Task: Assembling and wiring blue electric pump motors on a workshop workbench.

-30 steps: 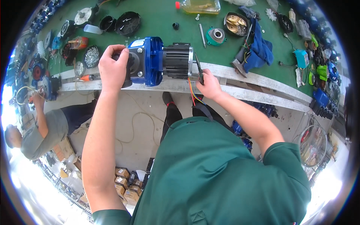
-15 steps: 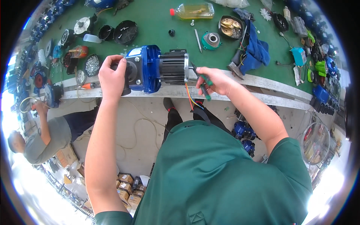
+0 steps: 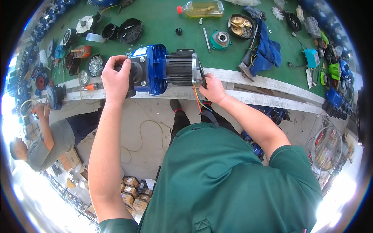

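A blue gear motor (image 3: 156,70) with a black finned motor body (image 3: 180,69) lies along the near edge of the bench. My left hand (image 3: 116,79) is closed around the dark round part at its left end. At the other end, my right hand (image 3: 212,88) grips a pair of pliers (image 3: 201,73), whose dark jaws are against or just beside the motor's silver end face. The green handles are mostly hidden in my fist. Red, yellow and blue wires (image 3: 197,97) hang below the motor, next to my right hand.
Beyond the motor are a teal-flanged part (image 3: 220,39), a dish of brass gears (image 3: 241,26), a hammer (image 3: 246,68), a blue cloth (image 3: 269,52) and a bottle of yellow liquid (image 3: 202,8). Screws fill a bowl (image 3: 95,66) at left. Another person (image 3: 50,139) works further left.
My right hand has turned and moved left toward the motor's end face, its fingers closing tighter over the pliers' handles. My left hand keeps its hold.
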{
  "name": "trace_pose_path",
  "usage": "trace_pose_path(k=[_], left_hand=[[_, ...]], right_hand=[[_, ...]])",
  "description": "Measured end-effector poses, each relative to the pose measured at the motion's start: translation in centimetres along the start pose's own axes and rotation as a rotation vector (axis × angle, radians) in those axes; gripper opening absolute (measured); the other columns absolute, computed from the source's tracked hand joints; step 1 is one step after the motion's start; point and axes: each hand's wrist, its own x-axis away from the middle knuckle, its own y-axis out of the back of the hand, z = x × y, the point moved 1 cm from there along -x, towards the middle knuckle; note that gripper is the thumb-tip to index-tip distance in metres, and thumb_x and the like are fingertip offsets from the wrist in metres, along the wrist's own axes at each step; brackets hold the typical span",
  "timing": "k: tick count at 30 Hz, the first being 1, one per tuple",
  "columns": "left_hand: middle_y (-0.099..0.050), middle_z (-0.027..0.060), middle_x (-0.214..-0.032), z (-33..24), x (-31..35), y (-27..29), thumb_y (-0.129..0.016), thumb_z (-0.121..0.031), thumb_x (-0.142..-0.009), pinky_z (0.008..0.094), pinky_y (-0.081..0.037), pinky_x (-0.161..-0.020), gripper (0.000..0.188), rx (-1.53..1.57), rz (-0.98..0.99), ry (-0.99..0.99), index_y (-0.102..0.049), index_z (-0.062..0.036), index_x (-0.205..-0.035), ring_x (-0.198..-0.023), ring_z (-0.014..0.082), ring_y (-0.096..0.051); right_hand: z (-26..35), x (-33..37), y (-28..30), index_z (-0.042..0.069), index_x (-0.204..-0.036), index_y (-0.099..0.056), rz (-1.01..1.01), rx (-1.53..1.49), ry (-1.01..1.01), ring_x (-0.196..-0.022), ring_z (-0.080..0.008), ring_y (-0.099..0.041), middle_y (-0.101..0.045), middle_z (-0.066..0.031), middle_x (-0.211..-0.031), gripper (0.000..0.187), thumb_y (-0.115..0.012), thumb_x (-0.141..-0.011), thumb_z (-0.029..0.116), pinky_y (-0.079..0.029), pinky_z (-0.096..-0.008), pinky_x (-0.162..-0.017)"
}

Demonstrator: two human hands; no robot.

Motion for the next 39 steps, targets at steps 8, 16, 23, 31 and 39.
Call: trace_pose_path(k=[8,16,23,31,39], left_hand=[[-0.072,0.0095,-0.090,0.2,0.1,0.2,-0.071,-0.016,-0.091,0.0302,-0.052,-0.083,0.021,0.026,-0.001,0.024,-0.071,0.0020,-0.101,-0.084,0.0168,-0.066],[-0.072,0.0107,-0.091,-0.2,0.0,-0.2,-0.070,-0.016,-0.091,0.0310,-0.052,-0.084,0.021,0.011,0.001,-0.002,-0.070,0.0024,-0.101,-0.086,0.0187,-0.067],[-0.071,0.0097,-0.091,0.3,0.3,0.3,-0.068,-0.014,-0.092,0.0315,-0.051,-0.084,0.019,-0.016,-0.004,-0.011,-0.069,0.0026,-0.102,-0.085,0.0183,-0.065],[-0.069,0.0087,-0.092,0.4,-0.3,-0.3,-0.066,-0.014,-0.093,0.0301,-0.050,-0.084,0.019,-0.020,0.007,-0.006,-0.068,0.0032,-0.102,-0.086,0.0170,-0.061],[-0.069,0.0085,-0.091,0.0,0.0,-0.2,-0.066,-0.014,-0.093,0.0302,-0.050,-0.083,0.019,-0.046,-0.012,-0.018,-0.068,0.0030,-0.101,-0.084,0.0167,-0.062]], right_hand=[[8.4,-3.3,7.8,0.001,-0.091,-0.068,0.438,-1.000,-0.928,-0.073,-0.0281,-0.072,-0.071,-0.0130,-0.084,0.035,-0.064,-0.093,0.035,-0.056,-0.0451,-0.067],[0.4,0.2,7.6,0.000,-0.084,-0.070,0.392,-0.565,-0.701,-0.082,-0.0205,-0.068,-0.072,-0.0110,-0.085,0.030,-0.067,-0.085,0.029,-0.050,-0.0369,-0.074],[-12.6,8.6,14.0,-0.005,-0.089,-0.069,-0.415,-0.068,-0.738,-0.088,-0.0421,-0.068,-0.069,-0.0257,-0.088,0.043,-0.066,-0.088,0.038,-0.051,-0.0464,-0.083],[-22.6,11.0,23.6,-0.001,-0.084,-0.073,-0.694,0.478,-0.589,-0.102,-0.0398,-0.064,-0.069,-0.0228,-0.105,0.037,-0.072,-0.083,0.036,-0.049,-0.0494,-0.093],[-15.5,4.0,16.8,0.002,-0.101,-0.073,-0.256,0.462,-0.446,-0.112,-0.0380,-0.056,-0.063,-0.0175,-0.110,0.050,-0.076,-0.082,0.048,-0.048,-0.0468,-0.097]])
